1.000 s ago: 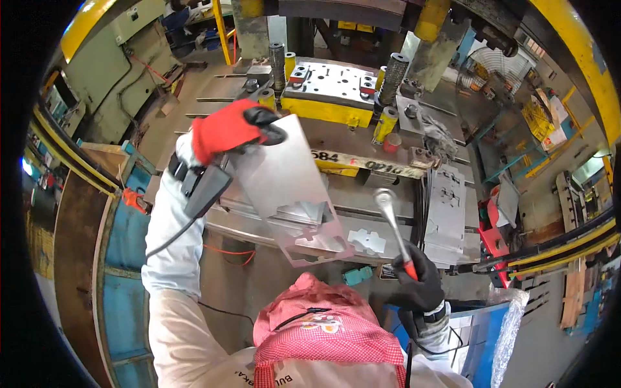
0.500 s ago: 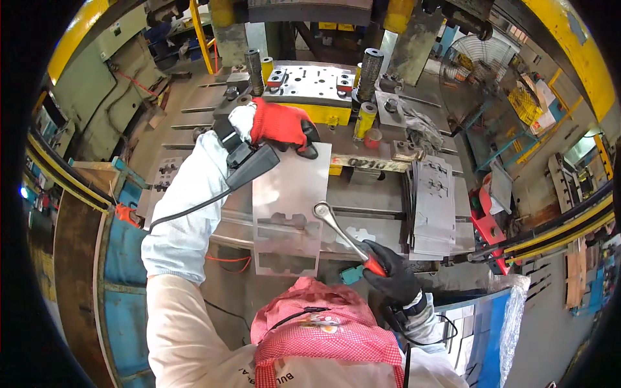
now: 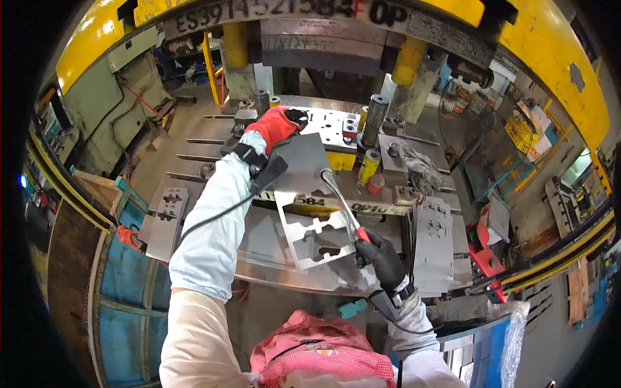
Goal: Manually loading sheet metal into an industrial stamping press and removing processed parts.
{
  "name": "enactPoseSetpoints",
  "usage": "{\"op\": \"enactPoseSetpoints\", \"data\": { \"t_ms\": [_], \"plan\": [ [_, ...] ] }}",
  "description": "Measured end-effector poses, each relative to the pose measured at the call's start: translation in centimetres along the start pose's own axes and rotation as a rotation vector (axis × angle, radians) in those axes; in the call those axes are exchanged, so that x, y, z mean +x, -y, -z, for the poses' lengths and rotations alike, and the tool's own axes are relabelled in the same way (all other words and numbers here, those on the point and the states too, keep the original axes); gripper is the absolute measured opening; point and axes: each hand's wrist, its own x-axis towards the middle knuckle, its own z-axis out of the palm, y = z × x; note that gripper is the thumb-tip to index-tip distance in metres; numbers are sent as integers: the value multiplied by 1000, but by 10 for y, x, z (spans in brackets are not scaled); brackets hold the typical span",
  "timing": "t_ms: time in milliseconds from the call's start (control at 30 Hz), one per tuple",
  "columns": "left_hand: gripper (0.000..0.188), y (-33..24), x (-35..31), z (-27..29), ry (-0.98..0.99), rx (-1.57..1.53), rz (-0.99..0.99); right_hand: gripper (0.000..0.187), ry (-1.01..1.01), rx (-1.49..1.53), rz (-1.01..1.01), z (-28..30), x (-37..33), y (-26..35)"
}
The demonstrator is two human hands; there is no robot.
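the left hand in a red glove grips the punched metal sheet at its far end, its thumb hidden; holding there probably leaves the cut-out end free to slope toward the person. the sheet's far end lies just before the perforated die plate. the right hand, black-gloved, closes around the red handle of the ratchet wrench, likely to keep its head forward; whether that head touches the sheet, i cannot tell.
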Motion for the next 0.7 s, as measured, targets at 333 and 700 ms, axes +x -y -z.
{"op": "enactPoseSetpoints", "data": {
  "t_ms": [333,700],
  "plan": [
    [34,-33,-114,-37,-655,-644,180,41,-212,-137,181,-14,52,10],
    [43,-92,-135,-102,-273,-1569,635,41,-122,-241,246,-5,111,29]
  ]
}}
